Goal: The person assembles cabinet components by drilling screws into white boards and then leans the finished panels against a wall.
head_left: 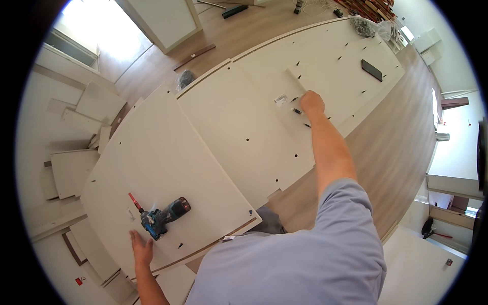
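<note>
My left hand [142,248] lies with fingers spread on a large white panel [168,147], near its lower left edge. Just beyond it a blue and black cordless drill [163,218] rests on its side, its long red bit pointing away to the left. A small dark screw [180,245] lies to the drill's right. My right arm stretches far forward over another white panel [229,101]. There my right hand [312,103] is closed near a narrow raised strip [297,80]; what its fingers hold is hidden. Small dark fasteners [297,111] and a white label [281,99] lie beside it.
A black phone [371,70] lies on the far panel among several upright dark pegs [339,58]. Clear plastic bags of hardware [362,26] sit at its far end. Cut panels [76,170] lean along the left wall. A dark bag [185,79] touches the panels' far edge.
</note>
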Demonstrator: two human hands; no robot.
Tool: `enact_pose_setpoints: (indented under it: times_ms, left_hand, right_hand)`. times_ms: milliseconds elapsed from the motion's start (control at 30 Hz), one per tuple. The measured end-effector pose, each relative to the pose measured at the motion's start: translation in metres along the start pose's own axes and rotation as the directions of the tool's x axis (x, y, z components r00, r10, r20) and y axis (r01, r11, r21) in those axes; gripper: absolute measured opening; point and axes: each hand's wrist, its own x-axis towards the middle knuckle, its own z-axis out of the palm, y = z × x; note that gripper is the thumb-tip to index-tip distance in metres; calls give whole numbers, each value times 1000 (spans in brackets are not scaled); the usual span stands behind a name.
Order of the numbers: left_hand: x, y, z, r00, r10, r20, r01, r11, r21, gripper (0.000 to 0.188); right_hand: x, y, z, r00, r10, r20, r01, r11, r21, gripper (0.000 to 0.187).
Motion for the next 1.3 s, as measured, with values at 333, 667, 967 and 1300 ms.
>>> enact_pose_setpoints:
  times_ms: [333, 667, 967, 1300]
  left_hand:
    - [-1, 5, 1, 1000, -24, 0, 24, 999, 21, 89]
    - [-4, 3, 5, 999, -10, -37, 12, 999, 39, 89]
    - [-6, 9, 0, 999, -23, -24, 23, 1000, 16, 89]
    - [-18, 25, -16, 994, -62, -92, 45, 983, -176, 79]
  right_hand:
    - [25, -14, 28, 962, -173, 213, 181, 983, -21, 45]
    - [-23, 45, -6, 811, -420, 408, -463, -34, 886, 19]
    - [-39, 3, 13, 957, -214, 195, 245, 957, -157, 42]
    - [-88, -71, 2, 899, -363, 245, 207, 845, 494, 21]
